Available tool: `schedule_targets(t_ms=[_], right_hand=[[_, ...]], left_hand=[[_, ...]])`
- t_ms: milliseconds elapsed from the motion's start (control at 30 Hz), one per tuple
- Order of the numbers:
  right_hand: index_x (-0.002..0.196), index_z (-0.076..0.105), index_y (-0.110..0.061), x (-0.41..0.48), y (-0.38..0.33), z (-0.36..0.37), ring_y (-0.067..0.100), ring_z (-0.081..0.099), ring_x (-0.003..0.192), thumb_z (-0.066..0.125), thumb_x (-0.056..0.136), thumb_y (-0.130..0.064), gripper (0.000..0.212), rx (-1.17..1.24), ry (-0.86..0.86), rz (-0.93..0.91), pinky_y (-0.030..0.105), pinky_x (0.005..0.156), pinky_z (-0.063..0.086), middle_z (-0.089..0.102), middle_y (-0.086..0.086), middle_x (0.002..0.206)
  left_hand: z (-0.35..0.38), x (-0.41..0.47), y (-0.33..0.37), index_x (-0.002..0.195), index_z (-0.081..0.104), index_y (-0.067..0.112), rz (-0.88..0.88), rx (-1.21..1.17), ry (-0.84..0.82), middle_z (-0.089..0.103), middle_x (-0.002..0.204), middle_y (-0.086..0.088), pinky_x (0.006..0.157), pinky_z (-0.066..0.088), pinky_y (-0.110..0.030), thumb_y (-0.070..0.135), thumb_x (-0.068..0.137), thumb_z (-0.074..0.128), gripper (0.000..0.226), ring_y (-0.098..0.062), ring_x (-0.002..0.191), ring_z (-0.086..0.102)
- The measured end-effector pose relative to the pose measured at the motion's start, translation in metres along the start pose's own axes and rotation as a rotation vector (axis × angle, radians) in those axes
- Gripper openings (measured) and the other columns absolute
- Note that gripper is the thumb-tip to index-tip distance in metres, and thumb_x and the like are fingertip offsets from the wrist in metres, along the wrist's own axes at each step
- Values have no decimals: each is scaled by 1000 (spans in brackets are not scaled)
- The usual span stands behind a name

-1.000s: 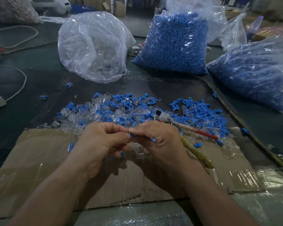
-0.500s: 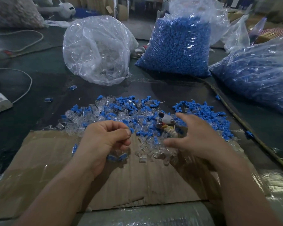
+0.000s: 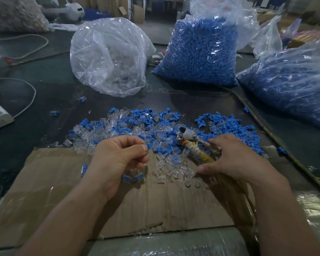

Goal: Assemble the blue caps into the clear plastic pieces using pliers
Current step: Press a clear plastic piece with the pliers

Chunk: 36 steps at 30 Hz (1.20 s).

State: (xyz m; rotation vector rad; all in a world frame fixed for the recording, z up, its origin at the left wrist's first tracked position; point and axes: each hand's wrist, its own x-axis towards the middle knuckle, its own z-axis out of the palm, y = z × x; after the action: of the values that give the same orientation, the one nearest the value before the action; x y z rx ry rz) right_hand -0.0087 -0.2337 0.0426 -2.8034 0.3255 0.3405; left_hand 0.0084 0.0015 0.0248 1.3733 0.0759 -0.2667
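One blue cap (image 3: pixel 149 145) sits pinched in left hand (image 3: pixel 118 159), right hand (image 3: pixel 235 159) spread wide over pliers (image 3: pixel 187 135).

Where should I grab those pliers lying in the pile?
Grab the pliers by the wrapped handles, coming from the near right side. They slant toward the right hand, while the metal head points away into the pile.

Two bare forearms, bare left hand (image 3: pixel 118 159), bare right hand (image 3: pixel 235 159), short-trimmed fingernails, wrists uncovered
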Motion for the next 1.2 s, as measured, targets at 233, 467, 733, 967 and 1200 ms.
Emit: schedule_targets(t_ms=[233, 467, 733, 967, 1200], right_hand=[[126, 51, -22, 4, -2, 1, 12, 42, 94, 76, 66, -34, 66, 33, 250, -77, 32, 81, 43, 39, -6, 98], [115, 56, -14, -3, -17, 3, 4, 42, 82, 67, 71, -8, 46, 192, 507, -331, 20, 74, 30, 44, -12, 89], [101, 61, -14, -9, -32, 12, 10, 48, 82, 70, 77, -31, 31, 161, 608, -465, 34, 88, 39, 49, -10, 87], [104, 58, -17, -14, -41, 16, 7, 47, 91, 59, 78, -49, 41, 45, 572, -530, 41, 112, -1, 51, -9, 96], [113, 56, -20, -14, -48, 19, 9, 50, 102, 52, 81, -55, 47, -1, 489, -537, 41, 112, -8, 54, -8, 106]], left_hand=[[-1, 1, -2, 74, 62, 3, 17, -16, -14, 64, 57, -2, 44, 48, -15, 8, 56, 66, 19, -10, 48, 60], [2, 0, 1, 76, 59, 3, 83, -140, 0, 64, 56, -1, 45, 49, -16, 9, 58, 63, 19, -9, 49, 61], [5, 0, -1, 78, 58, 7, 184, -147, 91, 64, 58, 2, 43, 48, -16, 3, 70, 61, 9, -9, 51, 62], [10, -1, 0, 75, 56, 14, 251, -128, 122, 55, 51, 7, 34, 34, -13, 15, 66, 62, 11, -2, 39, 43], [12, -4, 0, 75, 57, 14, 315, -167, 104, 56, 54, 6, 35, 32, -12, 16, 66, 60, 10, -1, 39, 39]])
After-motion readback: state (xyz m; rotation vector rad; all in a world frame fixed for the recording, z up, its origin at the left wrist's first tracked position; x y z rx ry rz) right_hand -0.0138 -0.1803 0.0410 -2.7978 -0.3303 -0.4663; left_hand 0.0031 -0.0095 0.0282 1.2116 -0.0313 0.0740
